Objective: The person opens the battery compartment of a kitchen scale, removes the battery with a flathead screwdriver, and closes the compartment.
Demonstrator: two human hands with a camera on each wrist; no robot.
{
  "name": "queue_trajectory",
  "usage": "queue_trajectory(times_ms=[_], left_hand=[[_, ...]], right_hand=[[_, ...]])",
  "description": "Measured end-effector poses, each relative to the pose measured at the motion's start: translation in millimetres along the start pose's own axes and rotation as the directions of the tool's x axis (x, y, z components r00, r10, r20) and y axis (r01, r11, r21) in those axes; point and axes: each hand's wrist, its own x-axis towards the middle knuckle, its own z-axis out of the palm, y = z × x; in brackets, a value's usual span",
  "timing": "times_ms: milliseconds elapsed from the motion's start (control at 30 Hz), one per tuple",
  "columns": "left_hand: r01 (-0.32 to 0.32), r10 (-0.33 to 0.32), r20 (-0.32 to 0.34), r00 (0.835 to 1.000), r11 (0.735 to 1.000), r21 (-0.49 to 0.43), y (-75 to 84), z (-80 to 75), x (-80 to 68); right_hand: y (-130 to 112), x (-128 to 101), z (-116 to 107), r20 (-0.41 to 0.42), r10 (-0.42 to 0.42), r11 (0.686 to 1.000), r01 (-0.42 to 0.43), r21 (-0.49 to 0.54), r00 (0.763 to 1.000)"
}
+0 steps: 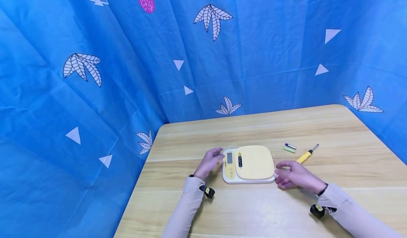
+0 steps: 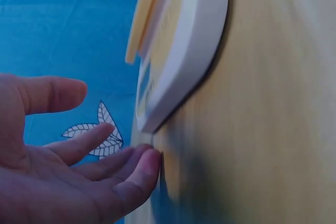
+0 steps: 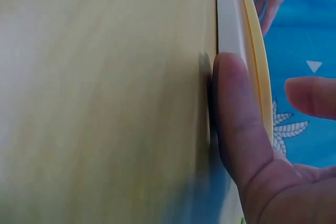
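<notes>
Risk: the kitchen scale (image 1: 248,164), lying flat near the middle of the wooden table (image 1: 334,132), could be skewed if pushed from one side only
Left hand (image 1: 209,163): fingers relaxed and spread, just beside the display end, no contact seen
Right hand (image 1: 294,177): thumb pressed to the scale's edge, nothing grasped

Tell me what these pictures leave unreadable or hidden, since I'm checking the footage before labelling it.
- Scale display: too small in the head view, edge-on in both wrist views.
- Left hand: head view cannot show contact; the blurred left wrist view shows fingers near its corner.
- Batteries, yellow-handled tool: markings and tip too small, absent from wrist views.
- Right hand: fingertips cut off in the right wrist view.
</notes>
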Motion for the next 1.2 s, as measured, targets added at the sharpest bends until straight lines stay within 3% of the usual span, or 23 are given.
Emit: queue_trajectory(times_ms=[233, 467, 867, 1200], left_hand=[[0.002, -0.004, 0.009, 1.000, 0.982, 0.188, 6.7, 4.4, 19.6], [-0.009, 0.000, 0.026, 1.000, 0.944, 0.329, 15.4, 11.7, 23.5], [-0.092, 0.077, 0.053, 0.996, 0.893, 0.440, 16.5, 15.4, 29.2], [-0.048, 0.041, 0.025, 0.999, 0.884, 0.465, 21.1, 13.7, 25.7]], right_hand=[[7.4, -1.6, 11.2, 0.051, 0.009, 0.994, -0.014, 0.107, 0.999], [7.4, -2.4, 27.7, 0.026, 0.001, 0.986, -0.006, 0.167, 1.000], [2.0, 2.1, 35.1, -0.079, 0.045, 0.992, -0.035, 0.124, 0.996], [0.0, 6.1, 28.1, -0.064, 0.034, 0.997, -0.029, 0.075, 0.997]])
